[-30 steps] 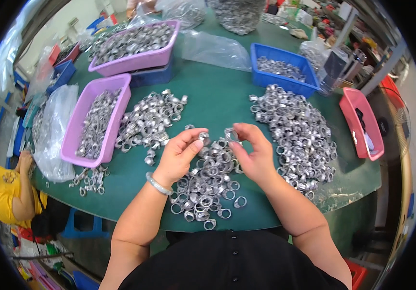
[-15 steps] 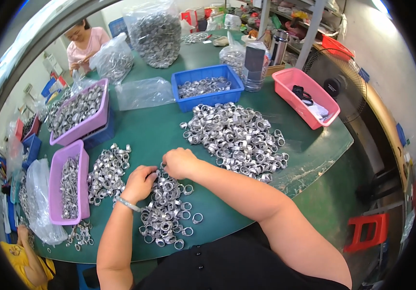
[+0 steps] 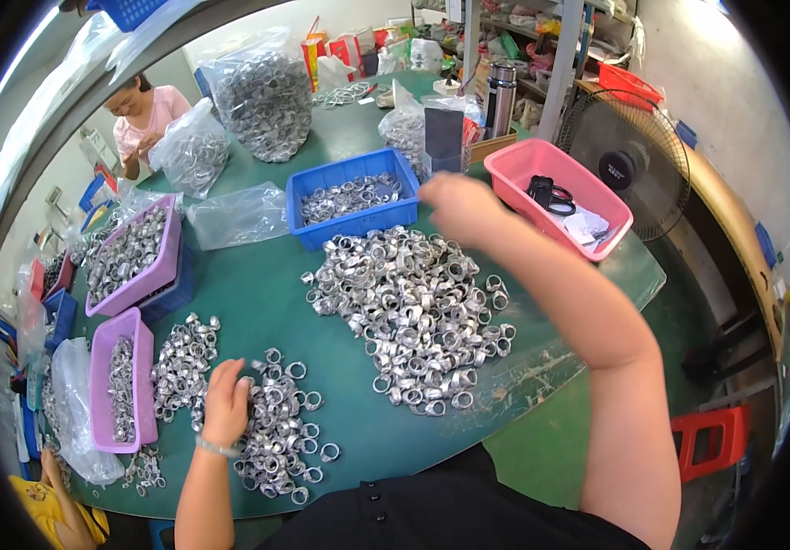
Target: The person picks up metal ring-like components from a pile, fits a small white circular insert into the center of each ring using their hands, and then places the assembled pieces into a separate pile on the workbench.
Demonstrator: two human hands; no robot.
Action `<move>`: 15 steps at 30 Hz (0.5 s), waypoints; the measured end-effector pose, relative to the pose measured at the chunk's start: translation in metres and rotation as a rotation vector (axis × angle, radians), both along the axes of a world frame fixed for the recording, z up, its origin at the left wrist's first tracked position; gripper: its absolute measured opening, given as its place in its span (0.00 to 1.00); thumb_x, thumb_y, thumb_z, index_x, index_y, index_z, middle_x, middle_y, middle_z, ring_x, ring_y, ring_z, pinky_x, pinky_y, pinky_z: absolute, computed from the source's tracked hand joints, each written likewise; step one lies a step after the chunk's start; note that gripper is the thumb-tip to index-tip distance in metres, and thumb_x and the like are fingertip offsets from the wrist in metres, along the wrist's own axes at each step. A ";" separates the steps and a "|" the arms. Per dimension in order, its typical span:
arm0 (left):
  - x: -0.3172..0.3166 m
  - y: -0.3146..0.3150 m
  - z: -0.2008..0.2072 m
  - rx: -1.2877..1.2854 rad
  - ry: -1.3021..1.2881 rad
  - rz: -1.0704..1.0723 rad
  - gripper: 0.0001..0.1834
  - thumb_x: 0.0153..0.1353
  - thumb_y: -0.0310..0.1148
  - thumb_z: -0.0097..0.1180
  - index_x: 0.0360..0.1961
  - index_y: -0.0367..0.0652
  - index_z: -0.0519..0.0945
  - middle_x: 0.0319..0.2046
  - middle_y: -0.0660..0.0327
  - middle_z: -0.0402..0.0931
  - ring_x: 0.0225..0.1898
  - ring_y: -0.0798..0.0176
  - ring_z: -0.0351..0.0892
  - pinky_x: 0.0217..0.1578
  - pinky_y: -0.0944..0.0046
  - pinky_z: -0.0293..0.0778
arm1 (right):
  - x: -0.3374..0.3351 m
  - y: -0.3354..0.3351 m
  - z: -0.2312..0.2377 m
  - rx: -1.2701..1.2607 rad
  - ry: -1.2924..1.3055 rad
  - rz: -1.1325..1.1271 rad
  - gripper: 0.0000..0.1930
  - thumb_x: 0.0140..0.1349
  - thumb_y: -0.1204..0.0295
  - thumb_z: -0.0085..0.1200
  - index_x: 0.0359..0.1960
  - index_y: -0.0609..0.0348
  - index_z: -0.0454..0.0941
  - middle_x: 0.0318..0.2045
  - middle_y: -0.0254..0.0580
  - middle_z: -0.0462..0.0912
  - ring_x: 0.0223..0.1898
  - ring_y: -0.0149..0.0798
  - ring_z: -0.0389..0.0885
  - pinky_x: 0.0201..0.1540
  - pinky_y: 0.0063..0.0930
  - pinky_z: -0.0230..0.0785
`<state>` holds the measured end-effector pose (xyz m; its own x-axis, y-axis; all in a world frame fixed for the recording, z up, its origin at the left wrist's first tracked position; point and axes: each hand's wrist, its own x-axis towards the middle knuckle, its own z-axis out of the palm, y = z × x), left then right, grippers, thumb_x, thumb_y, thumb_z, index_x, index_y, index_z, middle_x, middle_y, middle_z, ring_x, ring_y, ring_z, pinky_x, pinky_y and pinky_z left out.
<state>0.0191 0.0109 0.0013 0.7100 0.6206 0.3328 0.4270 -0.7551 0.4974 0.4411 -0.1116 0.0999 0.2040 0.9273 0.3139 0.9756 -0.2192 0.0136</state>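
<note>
My left hand point(image 3: 227, 403) rests at the left edge of a small near pile of silver metal rings point(image 3: 276, 440), fingers loosely extended and thumb apart, with nothing visible in it. My right arm reaches far forward, and my right hand point(image 3: 461, 209) is over the table just right of a blue bin point(image 3: 353, 226). Motion blurs this hand, and its fingers point away, so a held item cannot be made out. Below it spreads a large ring pile point(image 3: 413, 312). The blue bin holds a thin layer of rings point(image 3: 349, 197).
Purple bins point(image 3: 144, 394) of rings stand left, beside another small ring pile point(image 3: 184, 362). A pink bin point(image 3: 587, 246) with black items, a fan point(image 3: 624, 165) and a flask point(image 3: 499, 101) are at right. Large ring-filled bags point(image 3: 262, 101) stand behind. A person in pink point(image 3: 147, 119) sits across.
My right hand has left the near ring pile and moved forward and right to beside the blue bin. My left hand remains by the near pile. The whole view has shifted.
</note>
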 end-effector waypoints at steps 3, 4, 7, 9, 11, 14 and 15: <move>-0.035 -0.037 0.006 0.099 -0.085 0.194 0.16 0.57 0.23 0.45 0.48 0.34 0.70 0.48 0.48 0.67 0.51 0.48 0.66 0.53 0.57 0.60 | 0.070 -0.010 0.029 0.119 -0.280 -0.069 0.15 0.44 0.78 0.53 0.38 0.56 0.73 0.38 0.42 0.73 0.43 0.45 0.75 0.42 0.34 0.71; -0.054 -0.050 0.001 0.132 -0.089 0.274 0.17 0.58 0.23 0.44 0.49 0.33 0.70 0.50 0.46 0.66 0.52 0.47 0.65 0.53 0.56 0.60 | 0.086 -0.008 0.039 0.141 -0.379 -0.083 0.17 0.44 0.77 0.54 0.40 0.55 0.72 0.41 0.42 0.72 0.45 0.45 0.73 0.43 0.34 0.70; -0.089 -0.089 -0.001 0.121 0.064 0.444 0.21 0.59 0.25 0.41 0.55 0.32 0.63 0.56 0.45 0.58 0.57 0.45 0.58 0.57 0.53 0.53 | 0.117 0.005 0.053 0.223 -0.637 -0.042 0.20 0.45 0.75 0.55 0.44 0.53 0.71 0.49 0.42 0.68 0.52 0.42 0.67 0.45 0.35 0.68; -0.110 -0.107 -0.019 0.116 0.099 0.599 0.24 0.60 0.28 0.40 0.58 0.32 0.59 0.58 0.44 0.55 0.59 0.43 0.56 0.59 0.52 0.51 | 0.122 0.024 0.058 0.119 -0.673 -0.003 0.20 0.49 0.75 0.52 0.47 0.52 0.71 0.55 0.39 0.64 0.55 0.42 0.63 0.51 0.37 0.62; -0.112 -0.117 -0.030 0.097 0.108 0.652 0.25 0.61 0.30 0.39 0.58 0.32 0.58 0.58 0.43 0.54 0.59 0.43 0.54 0.59 0.52 0.50 | 0.125 0.044 0.059 0.040 -0.695 0.052 0.20 0.50 0.74 0.52 0.48 0.50 0.70 0.57 0.37 0.63 0.59 0.42 0.59 0.57 0.41 0.57; -0.109 -0.120 -0.038 0.119 0.125 0.699 0.26 0.61 0.33 0.38 0.59 0.31 0.57 0.59 0.42 0.52 0.60 0.42 0.53 0.60 0.51 0.49 | 0.123 0.070 0.059 -0.238 -0.748 0.079 0.23 0.50 0.75 0.52 0.51 0.49 0.68 0.60 0.35 0.60 0.64 0.42 0.51 0.63 0.45 0.46; -0.109 -0.120 -0.040 0.162 0.135 0.693 0.27 0.62 0.34 0.38 0.59 0.30 0.56 0.60 0.42 0.52 0.61 0.42 0.52 0.60 0.51 0.49 | 0.121 0.077 0.056 -0.246 -0.750 0.097 0.23 0.50 0.75 0.52 0.51 0.49 0.68 0.60 0.35 0.60 0.64 0.42 0.51 0.63 0.45 0.46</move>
